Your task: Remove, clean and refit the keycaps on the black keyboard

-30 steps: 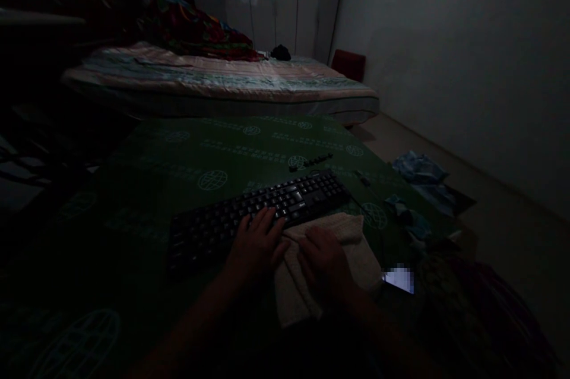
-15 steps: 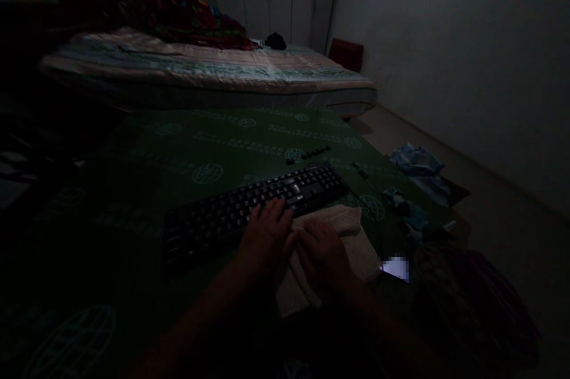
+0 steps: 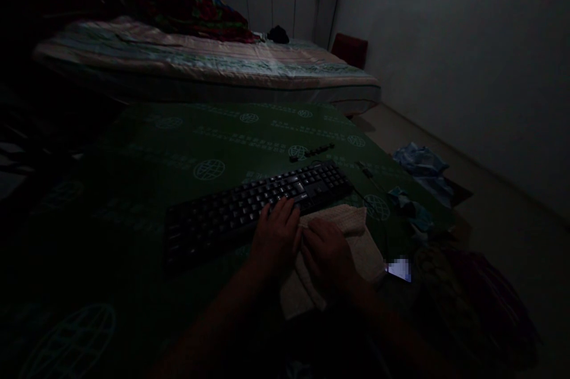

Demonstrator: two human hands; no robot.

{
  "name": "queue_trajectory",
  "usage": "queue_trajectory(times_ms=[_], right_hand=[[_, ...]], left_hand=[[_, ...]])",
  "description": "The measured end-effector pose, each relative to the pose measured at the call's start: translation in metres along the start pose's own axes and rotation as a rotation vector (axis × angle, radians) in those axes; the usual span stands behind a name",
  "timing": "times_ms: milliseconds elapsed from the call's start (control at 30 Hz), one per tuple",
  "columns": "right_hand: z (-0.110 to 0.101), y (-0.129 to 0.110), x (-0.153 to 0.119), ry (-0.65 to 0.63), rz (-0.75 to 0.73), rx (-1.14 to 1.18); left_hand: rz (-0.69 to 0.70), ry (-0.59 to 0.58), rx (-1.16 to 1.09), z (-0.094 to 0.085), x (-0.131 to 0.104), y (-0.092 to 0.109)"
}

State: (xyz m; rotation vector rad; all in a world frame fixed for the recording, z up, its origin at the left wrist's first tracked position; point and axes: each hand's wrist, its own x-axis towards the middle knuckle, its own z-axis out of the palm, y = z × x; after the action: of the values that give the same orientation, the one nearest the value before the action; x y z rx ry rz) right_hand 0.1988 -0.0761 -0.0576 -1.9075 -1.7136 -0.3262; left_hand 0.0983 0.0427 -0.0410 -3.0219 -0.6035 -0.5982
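A black keyboard [image 3: 222, 215] lies at a slant on the green table cover [image 3: 240, 156]. My left hand [image 3: 276, 239] rests at its front edge, fingers stretched over the lower keys, the thumb side close to a beige cloth [image 3: 367, 248]. That cloth is spread in front of the keyboard's right end, partly folded. My right hand [image 3: 327, 251] is on top of it with curled fingers, gripping a fold. Both hands are almost touching. Darkness hides the fingertips' exact contact.
Small black pieces [image 3: 312, 153] lie in a row behind the keyboard. Past the cloth are a cable plug [image 3: 366, 171], a bright blurred patch [image 3: 399, 269], and crumpled fabrics [image 3: 412, 209] at the table's right side. A bed [image 3: 231, 67] stands beyond the table.
The view has shifted slightly. My left hand has slid a little to the right along the keyboard's front edge. My right hand stays on the cloth.
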Motion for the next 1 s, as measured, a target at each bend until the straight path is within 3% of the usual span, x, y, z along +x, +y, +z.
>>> queue_trajectory(times_ms=[533,1000], right_hand=[[-0.0044,-0.0028,0.0016,-0.058,0.017,0.016],[-0.0002,-0.0042,-0.0006,0.051,-0.037,0.01]], left_hand=[[-0.007,0.004,-0.025,0.0023,-0.0038,-0.0003],[-0.027,0.04,-0.037,0.0058,-0.009,-0.0009]])
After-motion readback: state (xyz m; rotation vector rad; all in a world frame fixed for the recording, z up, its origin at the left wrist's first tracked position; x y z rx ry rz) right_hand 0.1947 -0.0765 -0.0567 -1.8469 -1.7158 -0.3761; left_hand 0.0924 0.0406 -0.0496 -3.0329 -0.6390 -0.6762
